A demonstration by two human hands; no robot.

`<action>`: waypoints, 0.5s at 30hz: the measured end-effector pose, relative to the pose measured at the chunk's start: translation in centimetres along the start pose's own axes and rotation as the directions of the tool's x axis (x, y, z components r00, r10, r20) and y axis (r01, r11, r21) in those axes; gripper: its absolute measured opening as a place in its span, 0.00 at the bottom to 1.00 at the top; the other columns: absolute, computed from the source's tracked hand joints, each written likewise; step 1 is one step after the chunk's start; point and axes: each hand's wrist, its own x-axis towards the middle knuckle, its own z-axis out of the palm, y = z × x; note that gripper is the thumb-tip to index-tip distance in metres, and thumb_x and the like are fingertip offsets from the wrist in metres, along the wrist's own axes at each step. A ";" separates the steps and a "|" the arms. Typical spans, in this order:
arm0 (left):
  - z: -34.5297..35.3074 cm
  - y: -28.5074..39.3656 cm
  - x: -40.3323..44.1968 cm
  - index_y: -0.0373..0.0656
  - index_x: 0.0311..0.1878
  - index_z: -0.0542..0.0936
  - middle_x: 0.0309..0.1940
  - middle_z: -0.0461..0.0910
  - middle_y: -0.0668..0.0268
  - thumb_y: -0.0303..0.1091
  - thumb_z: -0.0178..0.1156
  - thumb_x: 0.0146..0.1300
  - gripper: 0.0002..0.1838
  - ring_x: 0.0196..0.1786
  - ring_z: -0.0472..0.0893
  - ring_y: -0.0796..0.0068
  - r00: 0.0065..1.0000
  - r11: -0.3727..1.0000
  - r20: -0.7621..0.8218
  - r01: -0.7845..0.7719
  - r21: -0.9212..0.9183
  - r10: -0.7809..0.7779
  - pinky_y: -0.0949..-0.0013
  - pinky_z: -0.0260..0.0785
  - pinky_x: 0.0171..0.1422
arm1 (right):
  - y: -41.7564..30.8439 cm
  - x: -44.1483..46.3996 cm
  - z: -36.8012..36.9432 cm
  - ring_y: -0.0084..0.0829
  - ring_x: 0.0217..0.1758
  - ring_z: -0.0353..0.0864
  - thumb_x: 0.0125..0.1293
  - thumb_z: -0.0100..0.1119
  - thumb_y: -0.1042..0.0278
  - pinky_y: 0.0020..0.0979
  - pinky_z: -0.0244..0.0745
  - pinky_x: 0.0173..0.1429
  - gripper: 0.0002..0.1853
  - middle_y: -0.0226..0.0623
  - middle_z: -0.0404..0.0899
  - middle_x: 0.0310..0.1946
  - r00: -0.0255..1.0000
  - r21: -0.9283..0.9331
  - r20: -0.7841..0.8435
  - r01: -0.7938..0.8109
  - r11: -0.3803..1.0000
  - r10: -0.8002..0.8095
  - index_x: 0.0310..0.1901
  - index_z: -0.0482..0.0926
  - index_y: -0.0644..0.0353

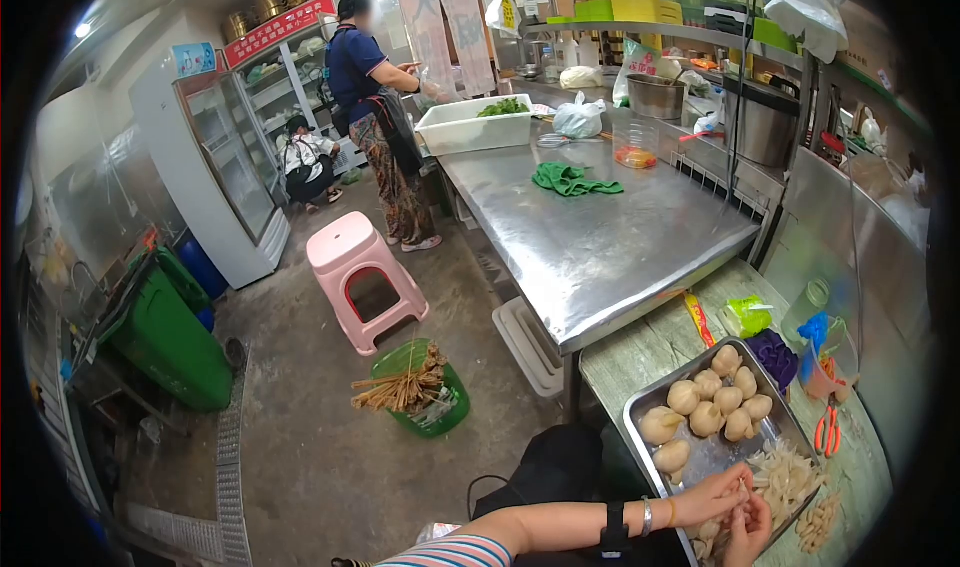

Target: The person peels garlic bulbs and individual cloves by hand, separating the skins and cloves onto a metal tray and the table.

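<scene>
My left hand (712, 495) and my right hand (750, 530) meet over the near end of a steel tray (640, 445). Their fingers are pinched together around something small and pale that I cannot make out. Several pale, round bulbs (707, 419) that look like garlic heads lie in the tray's far part. Beside my fingers is a heap of whitish, flaky pieces (785, 479). A small pile of pale clove-like pieces (818, 523) lies on the tabletop, right of the tray. More pale pieces are partly hidden below my hands.
Orange-handled pliers or scissors (828, 430) and a purple cloth (773, 357) lie by the tray. A steel table (600, 247) bears a green cloth (575, 180) and a white bin (475, 132). A pink stool (352, 247) and green basket of sticks (440, 412) stand left. Two people (350, 77) are farther back.
</scene>
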 end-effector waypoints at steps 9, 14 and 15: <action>-0.4 -2.7 1.5 0.44 0.46 0.70 0.26 0.68 0.73 0.37 0.47 0.72 0.08 0.23 0.65 0.86 0.989 0.966 0.101 0.125 -0.228 -0.104 0.80 0.58 0.26 | 0.5 -0.2 0.0 0.15 0.21 0.70 0.64 0.57 0.75 0.17 0.65 0.24 0.03 0.32 0.78 0.26 0.993 -0.118 -0.114 0.026 0.993 -0.039 0.37 0.74 0.65; -0.4 -2.1 1.4 0.46 0.47 0.70 0.24 0.68 0.75 0.37 0.43 0.73 0.09 0.21 0.63 0.89 0.986 0.959 0.133 0.132 -0.249 -0.101 0.84 0.54 0.23 | 0.4 -0.3 0.9 0.15 0.20 0.69 0.64 0.56 0.75 0.16 0.64 0.23 0.04 0.32 0.78 0.25 0.972 -0.195 -0.207 0.070 0.978 -0.111 0.37 0.76 0.66; -0.5 -2.1 1.4 0.46 0.47 0.70 0.24 0.68 0.75 0.37 0.43 0.73 0.09 0.21 0.63 0.89 0.986 0.959 0.133 0.132 -0.250 -0.101 0.84 0.54 0.23 | 0.4 -0.4 0.9 0.14 0.20 0.69 0.64 0.56 0.75 0.15 0.64 0.23 0.04 0.32 0.77 0.25 0.968 -0.209 -0.222 0.068 0.976 -0.115 0.37 0.76 0.66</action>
